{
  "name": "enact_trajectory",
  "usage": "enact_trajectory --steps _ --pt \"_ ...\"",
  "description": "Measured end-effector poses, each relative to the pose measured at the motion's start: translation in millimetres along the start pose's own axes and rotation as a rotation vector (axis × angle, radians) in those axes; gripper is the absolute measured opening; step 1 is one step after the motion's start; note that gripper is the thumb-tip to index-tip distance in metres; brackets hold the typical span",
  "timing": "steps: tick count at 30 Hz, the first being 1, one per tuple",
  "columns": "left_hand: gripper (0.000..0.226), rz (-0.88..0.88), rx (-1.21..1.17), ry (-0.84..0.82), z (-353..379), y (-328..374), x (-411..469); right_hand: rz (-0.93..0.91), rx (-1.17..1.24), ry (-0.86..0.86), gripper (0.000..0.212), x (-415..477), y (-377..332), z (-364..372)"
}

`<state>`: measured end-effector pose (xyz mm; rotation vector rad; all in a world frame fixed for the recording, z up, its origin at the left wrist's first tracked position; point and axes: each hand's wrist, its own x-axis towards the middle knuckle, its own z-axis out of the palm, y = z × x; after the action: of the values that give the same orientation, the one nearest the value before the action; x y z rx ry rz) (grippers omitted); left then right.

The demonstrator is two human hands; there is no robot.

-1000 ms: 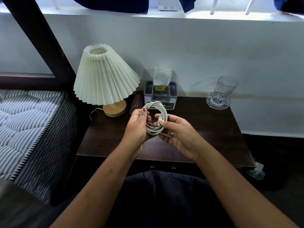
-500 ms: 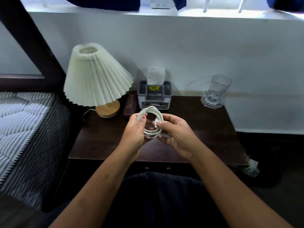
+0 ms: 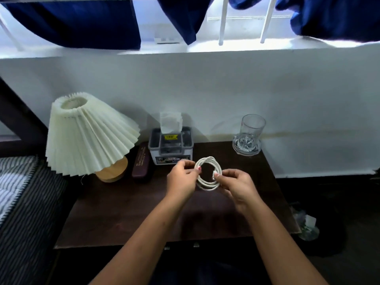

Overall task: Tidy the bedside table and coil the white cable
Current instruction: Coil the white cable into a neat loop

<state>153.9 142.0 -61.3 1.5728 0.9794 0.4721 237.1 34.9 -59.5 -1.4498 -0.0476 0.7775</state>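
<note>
The white cable (image 3: 207,183) is wound into a round coil of several loops, held upright over the middle of the dark wooden bedside table (image 3: 127,214). My left hand (image 3: 182,177) pinches the coil's left side between thumb and fingers. My right hand (image 3: 236,183) pinches its right side, where the cable's white plug end shows at the fingertips. The lowest part of the coil hangs close to the tabletop; whether it touches I cannot tell.
A cream pleated lamp (image 3: 88,134) on a wooden base stands back left, a dark flat case (image 3: 141,161) beside it. A grey tissue box (image 3: 171,144) sits at the back centre, a clear glass (image 3: 249,133) back right. A striped mattress (image 3: 18,192) lies left.
Both hands have carried the coil a little farther out over the table and spread to its two sides. The view has tilted up, showing the window sill and blue curtains.
</note>
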Motion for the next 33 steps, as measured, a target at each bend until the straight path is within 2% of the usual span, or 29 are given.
enact_trajectory --steps 2,6,9,12,14,18,22,28,33 --pt "0.013 -0.006 0.052 0.025 17 -2 17 -0.028 0.032 0.077 0.024 23 -4 -6" --pt "0.023 0.036 0.018 -0.099 50 -20 45 -0.106 -0.067 0.178 0.032 75 -4 -12" --pt "0.048 0.149 0.075 -0.175 62 -36 56 -0.166 -0.125 0.232 0.03 104 5 -11" --pt "0.071 0.263 0.282 -0.203 67 -49 62 -0.281 -0.295 0.273 0.027 124 11 -8" --pt "0.078 0.318 0.474 -0.207 70 -55 67 -0.345 -0.38 0.306 0.022 134 14 -6" --pt "0.074 0.351 0.694 -0.244 71 -61 76 -0.414 -0.478 0.363 0.014 145 18 -5" --pt "0.076 0.418 0.858 -0.198 71 -64 80 -0.445 -0.603 0.342 0.004 147 17 -2" --pt "0.077 0.487 0.891 -0.12 75 -69 86 -0.511 -0.702 0.299 0.022 137 25 1" --pt "0.076 0.505 0.844 -0.103 75 -68 90 -0.573 -0.707 0.261 0.028 125 28 7"
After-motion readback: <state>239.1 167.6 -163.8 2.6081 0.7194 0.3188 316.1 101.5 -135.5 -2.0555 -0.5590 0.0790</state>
